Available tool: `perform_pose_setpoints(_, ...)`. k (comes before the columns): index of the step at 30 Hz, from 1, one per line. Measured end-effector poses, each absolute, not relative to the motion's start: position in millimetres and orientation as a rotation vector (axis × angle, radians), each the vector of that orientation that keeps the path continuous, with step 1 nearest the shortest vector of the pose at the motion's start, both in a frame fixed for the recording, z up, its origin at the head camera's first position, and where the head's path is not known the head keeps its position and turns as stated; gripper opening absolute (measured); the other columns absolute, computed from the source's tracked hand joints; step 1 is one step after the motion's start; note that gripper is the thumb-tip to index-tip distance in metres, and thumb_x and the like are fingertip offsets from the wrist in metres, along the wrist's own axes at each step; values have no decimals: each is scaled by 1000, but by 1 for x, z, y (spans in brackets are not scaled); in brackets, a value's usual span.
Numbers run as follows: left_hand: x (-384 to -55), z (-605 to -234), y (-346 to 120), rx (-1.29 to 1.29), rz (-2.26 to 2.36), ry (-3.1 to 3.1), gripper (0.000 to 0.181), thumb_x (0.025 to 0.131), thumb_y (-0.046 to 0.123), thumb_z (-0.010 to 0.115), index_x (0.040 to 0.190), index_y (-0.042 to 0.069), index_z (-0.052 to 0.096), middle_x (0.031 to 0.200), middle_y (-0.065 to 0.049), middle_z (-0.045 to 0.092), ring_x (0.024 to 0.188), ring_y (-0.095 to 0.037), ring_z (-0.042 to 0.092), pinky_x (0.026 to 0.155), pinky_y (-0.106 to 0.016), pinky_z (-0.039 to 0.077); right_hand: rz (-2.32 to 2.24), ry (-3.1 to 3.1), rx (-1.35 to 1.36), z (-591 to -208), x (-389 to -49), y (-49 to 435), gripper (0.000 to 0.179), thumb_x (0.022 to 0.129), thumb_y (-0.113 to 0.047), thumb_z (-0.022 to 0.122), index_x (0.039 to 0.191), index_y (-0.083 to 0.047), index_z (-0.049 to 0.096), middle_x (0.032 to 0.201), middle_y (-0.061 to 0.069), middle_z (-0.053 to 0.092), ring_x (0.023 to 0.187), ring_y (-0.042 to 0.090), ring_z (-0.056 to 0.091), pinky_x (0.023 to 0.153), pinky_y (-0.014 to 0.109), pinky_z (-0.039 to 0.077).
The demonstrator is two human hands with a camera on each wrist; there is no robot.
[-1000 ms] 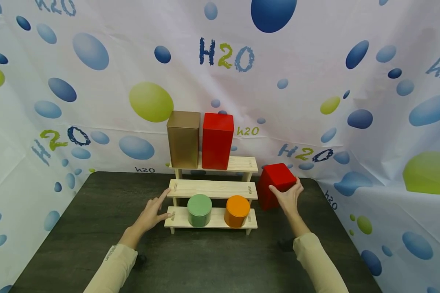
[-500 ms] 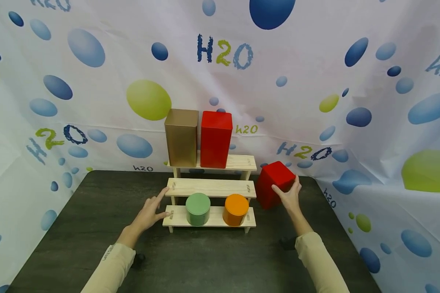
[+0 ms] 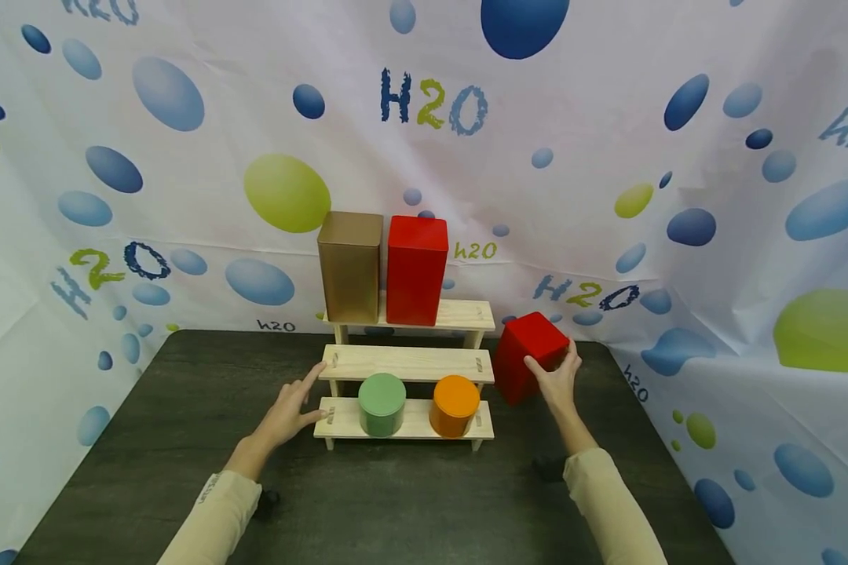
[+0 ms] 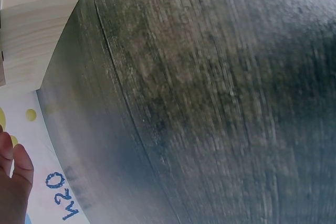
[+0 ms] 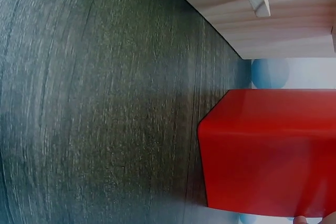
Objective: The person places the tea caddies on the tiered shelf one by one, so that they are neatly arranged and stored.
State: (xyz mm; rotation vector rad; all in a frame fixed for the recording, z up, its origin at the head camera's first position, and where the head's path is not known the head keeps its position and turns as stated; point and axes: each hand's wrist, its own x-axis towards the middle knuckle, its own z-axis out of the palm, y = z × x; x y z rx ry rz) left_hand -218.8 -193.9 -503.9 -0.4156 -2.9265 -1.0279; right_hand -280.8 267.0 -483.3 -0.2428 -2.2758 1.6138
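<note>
My right hand (image 3: pixel 557 380) holds a tall red tin (image 3: pixel 531 342) between thumb and fingers near its top, to the right of a three-tier wooden shelf stand (image 3: pixel 424 362). The red tin's lower end (image 5: pixel 247 150) shows close to the tabletop in the right wrist view; I cannot tell whether it touches. At the stand's left end is my left hand (image 3: pixel 283 413), its index finger extended to the middle tier and its thumb at the bottom tier. Part of that hand (image 4: pixel 16 174) enters the left wrist view. A gold tin (image 3: pixel 352 271) and another red tin (image 3: pixel 417 275) stand on the top tier.
Two round lidded tins, one green (image 3: pixel 381 404) and one orange (image 3: pixel 455 406), stand on the bottom tier. A dark wood-grain table (image 3: pixel 396 502) lies beneath. Behind and at both sides hangs a white dotted curtain (image 3: pixel 579 196).
The view shifts slightly. Both hands keep their places, the right with the red tin and the left at the stand; the other tins stay put.
</note>
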Motion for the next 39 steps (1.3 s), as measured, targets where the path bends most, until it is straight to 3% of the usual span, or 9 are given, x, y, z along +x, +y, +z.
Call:
perform_pose_setpoints(14, -220, -503, -194, -400, -1005, -2944, 86, 78, 15, 73, 145, 18, 20, 76, -8, 35, 70, -18, 26, 54, -29, 25, 1677, -2202, -111, -460, -272, 269, 81, 78, -9, 70, 140, -3, 18, 130, 19, 22, 119, 33, 29, 99, 52, 29)
perform_pose_setpoints(17, -220, -503, -195, -394, -1011, -2945, 86, 77, 15, 73, 145, 18, 20, 76, -7, 35, 70, -19, 26, 54, -29, 25, 1690, -2184, -97, -457, -273, 271, 80, 78, -8, 69, 140, -3, 18, 130, 16, 23, 118, 29, 30, 97, 47, 31)
perform_pose_setpoints(25, -219, -503, -194, -403, -1033, -2943, 86, 78, 15, 72, 145, 18, 20, 76, -7, 35, 70, -18, 25, 54, -29, 25, 1766, -2134, -73, -435, -264, 272, 76, 81, 2, 63, 142, -4, 18, 126, 2, 28, 109, 14, 34, 84, 16, 37)
perform_pose_setpoints(32, -219, -503, -193, -391, -1032, -2955, 86, 78, 16, 72, 146, 19, 19, 77, -9, 36, 70, -18, 26, 54, -29, 26, 1787, -2083, 15, -409, -252, 269, 74, 80, 6, 59, 141, 0, 19, 121, -2, 33, 103, 9, 38, 80, 12, 39)
perform_pose_setpoints(39, -218, -503, -193, -385, -1021, -2960, 86, 78, 15, 73, 145, 19, 19, 77, -9, 36, 70, -19, 26, 54, -29, 26, 1862, -2017, 106, -403, -257, 277, 72, 79, 9, 56, 141, -8, 22, 114, -5, 42, 92, 11, 50, 74, 12, 45)
